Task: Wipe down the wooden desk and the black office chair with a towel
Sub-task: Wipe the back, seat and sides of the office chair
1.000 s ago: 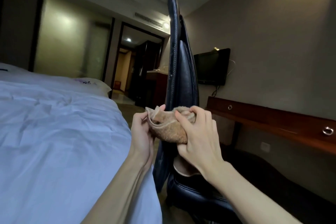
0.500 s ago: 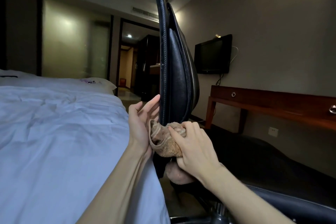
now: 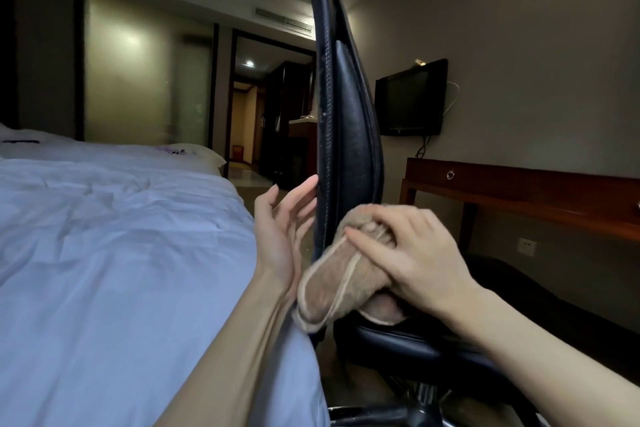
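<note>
The right hand [image 3: 415,253] curls its fingers into the bunched towel [image 3: 332,288] and presses it round the lower edge of the chair [image 3: 349,135] back, just above the seat's rear edge, likely to scrub that seam. The left hand [image 3: 280,229] is flat and holds nothing. Its fingertips touch the back's rear side, seemingly bracing it. The wooden surface [image 3: 519,191] stands beyond, against the wall.

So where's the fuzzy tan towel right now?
Head view, lower middle: the right hand holds the fuzzy tan towel against the black leather chair back, right of the white bed.
</note>
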{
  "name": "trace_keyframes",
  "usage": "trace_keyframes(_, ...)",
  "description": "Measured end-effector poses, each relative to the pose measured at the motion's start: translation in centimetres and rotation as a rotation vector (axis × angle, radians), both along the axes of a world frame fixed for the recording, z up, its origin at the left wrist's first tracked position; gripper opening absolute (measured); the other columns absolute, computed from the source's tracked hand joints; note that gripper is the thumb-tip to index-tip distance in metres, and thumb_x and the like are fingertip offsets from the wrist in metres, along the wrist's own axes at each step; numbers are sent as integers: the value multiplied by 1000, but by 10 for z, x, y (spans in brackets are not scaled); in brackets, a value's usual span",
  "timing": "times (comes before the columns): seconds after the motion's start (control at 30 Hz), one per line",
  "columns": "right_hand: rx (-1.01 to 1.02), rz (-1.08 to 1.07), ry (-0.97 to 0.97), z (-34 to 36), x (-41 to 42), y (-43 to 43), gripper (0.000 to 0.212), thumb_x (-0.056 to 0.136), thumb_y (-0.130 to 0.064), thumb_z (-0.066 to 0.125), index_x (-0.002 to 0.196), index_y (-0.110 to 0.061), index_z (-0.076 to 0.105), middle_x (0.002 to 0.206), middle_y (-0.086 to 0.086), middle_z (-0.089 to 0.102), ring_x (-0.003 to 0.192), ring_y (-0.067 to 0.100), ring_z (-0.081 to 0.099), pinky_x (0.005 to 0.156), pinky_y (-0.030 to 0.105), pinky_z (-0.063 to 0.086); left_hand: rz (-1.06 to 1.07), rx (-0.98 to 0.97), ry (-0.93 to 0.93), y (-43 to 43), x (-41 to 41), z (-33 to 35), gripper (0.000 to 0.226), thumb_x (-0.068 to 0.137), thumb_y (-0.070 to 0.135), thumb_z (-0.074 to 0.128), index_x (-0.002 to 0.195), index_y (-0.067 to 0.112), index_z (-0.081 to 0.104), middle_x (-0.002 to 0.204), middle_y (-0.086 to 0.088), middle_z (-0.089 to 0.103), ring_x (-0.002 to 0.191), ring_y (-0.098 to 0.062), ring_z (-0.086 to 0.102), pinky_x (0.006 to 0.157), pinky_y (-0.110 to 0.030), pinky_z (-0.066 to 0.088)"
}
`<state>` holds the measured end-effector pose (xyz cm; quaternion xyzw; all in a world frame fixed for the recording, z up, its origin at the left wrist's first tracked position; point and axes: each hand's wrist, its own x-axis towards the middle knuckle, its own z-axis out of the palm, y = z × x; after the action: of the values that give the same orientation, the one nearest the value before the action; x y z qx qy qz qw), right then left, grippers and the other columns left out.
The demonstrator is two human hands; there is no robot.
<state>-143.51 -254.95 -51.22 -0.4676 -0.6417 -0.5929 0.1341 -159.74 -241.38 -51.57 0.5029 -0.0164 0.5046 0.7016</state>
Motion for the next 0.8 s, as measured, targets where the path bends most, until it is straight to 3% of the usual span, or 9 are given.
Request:
trace_keyframes(0.1, -13, -68, 71, -17, -3, 11, 50, 78, -21, 80, 127, -15, 71, 128, 22, 61, 106, 39, 58, 81, 43, 45, 36, 20, 10, -2, -1, -2, 67, 105, 50, 21, 134, 13, 68, 132, -3, 71, 126, -15, 64, 108, -36, 44)
trace_keyframes(0.23, -225, -138, 50, -58, -1, 6, 72, 65, -32, 87, 131, -13, 65, 127, 20, 51, 103, 38, 56, 78, 43, 49, 53, 55, 13, -6, -3, -2, 67, 103, 53, 24, 133, 13, 69, 133, -3, 71, 127, -16, 64, 111, -39, 43)
trace_keyframes(0.37, -356, -171, -87, -63, 3, -14, 58, 73, -26, 75, 129, -19, 64, 123, 17, 62, 103, 35, 63, 78, 43, 55, 58, 61, 6, -11, -1, -2, 66, 105, 51, 22, 136, 13, 66, 133, -3, 71, 127, -15, 63, 114, -39, 42)
trace_keyframes(0.6, -113, -52, 206, -54, -15, -15, 58, 76, -34, 72, 130, -13, 69, 130, 20, 57, 110, 35, 55, 82, 41, 45, 80, 62, 10, -17, 2, 1, 67, 104, 50, 22, 130, 11, 71, 130, -5, 72, 126, -22, 64, 113, -42, 43)
trace_keyframes(0.7, -249, -106, 146, -74, -13, -23, 75, 55, -31, 87, 125, -11, 71, 122, 20, 61, 100, 37, 64, 76, 41, 54, 75, 61, 6, -19, 2, 1, 69, 101, 53, 26, 129, 10, 71, 131, -7, 72, 126, -25, 63, 111, -40, 44)
trace_keyframes(0.8, -411, -219, 69, -70, -12, -38, 82, 42, -31, 87, 121, -18, 72, 115, 15, 67, 95, 33, 67, 73, 40, 57, 56, 70, -4, -21, 1, 2, 70, 96, 55, 30, 129, 9, 71, 131, -8, 72, 127, -26, 63, 111, -40, 45)
